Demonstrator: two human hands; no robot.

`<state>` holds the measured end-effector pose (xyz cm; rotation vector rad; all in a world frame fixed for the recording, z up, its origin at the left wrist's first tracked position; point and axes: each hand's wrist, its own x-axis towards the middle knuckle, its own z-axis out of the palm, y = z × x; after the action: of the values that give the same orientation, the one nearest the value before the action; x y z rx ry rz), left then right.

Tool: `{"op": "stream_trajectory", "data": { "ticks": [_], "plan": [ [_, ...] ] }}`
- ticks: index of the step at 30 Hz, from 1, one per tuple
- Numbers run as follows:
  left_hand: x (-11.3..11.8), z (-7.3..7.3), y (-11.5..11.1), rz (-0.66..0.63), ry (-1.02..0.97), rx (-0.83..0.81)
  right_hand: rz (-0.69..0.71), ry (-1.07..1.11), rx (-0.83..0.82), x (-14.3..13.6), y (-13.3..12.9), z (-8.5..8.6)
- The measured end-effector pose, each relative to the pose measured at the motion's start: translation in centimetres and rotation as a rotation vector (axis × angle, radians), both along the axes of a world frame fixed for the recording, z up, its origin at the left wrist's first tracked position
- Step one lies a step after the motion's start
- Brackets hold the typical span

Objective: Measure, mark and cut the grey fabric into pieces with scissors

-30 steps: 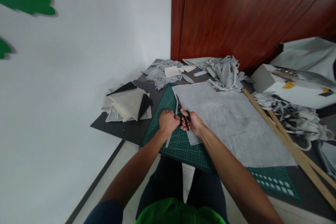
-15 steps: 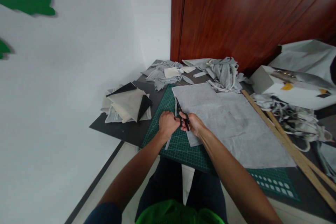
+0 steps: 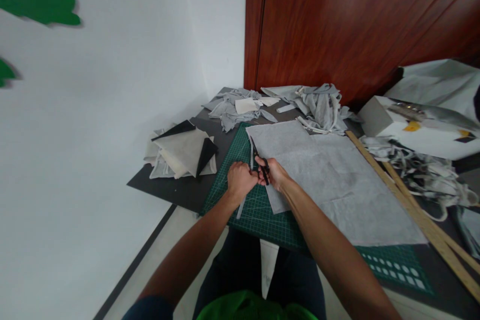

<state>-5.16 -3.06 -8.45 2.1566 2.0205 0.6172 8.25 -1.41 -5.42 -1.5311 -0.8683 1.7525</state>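
Note:
Black scissors [image 3: 265, 166] are gripped in my right hand [image 3: 275, 174], their blades pointing up and away over the left edge of a large grey cloth [image 3: 330, 170]. Right beside it, my left hand [image 3: 241, 179] is closed around a narrow grey strip [image 3: 241, 208], whose ends show above and below the fist. The fingers of both hands meet. Under them lies a green gridded cutting mat [image 3: 225, 187], partly covered by the cloth.
Folded beige and black cloths [image 3: 183, 152] lie at the left of the dark table [image 3: 165, 182]. Grey scraps [image 3: 232, 110] and a crumpled heap [image 3: 320, 105] are at the back. Wooden rulers [image 3: 405, 202], tangled scraps [image 3: 427, 170] and a white box [image 3: 397, 120] are at the right.
The hands and scissors have hardly moved; the scissors have shifted very slightly left and up. The cloth's lower edge appears slightly lower in view.

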Motion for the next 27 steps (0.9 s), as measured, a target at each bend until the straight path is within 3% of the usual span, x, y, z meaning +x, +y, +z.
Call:
{"op": "stream_trajectory", "data": {
  "ticks": [27],
  "plan": [
    [-0.3, -0.2, 0.0, -0.021, -0.007, -0.002, -0.012, -0.026, 0.001, -0.4, 2.1, 0.3]
  ]
}}
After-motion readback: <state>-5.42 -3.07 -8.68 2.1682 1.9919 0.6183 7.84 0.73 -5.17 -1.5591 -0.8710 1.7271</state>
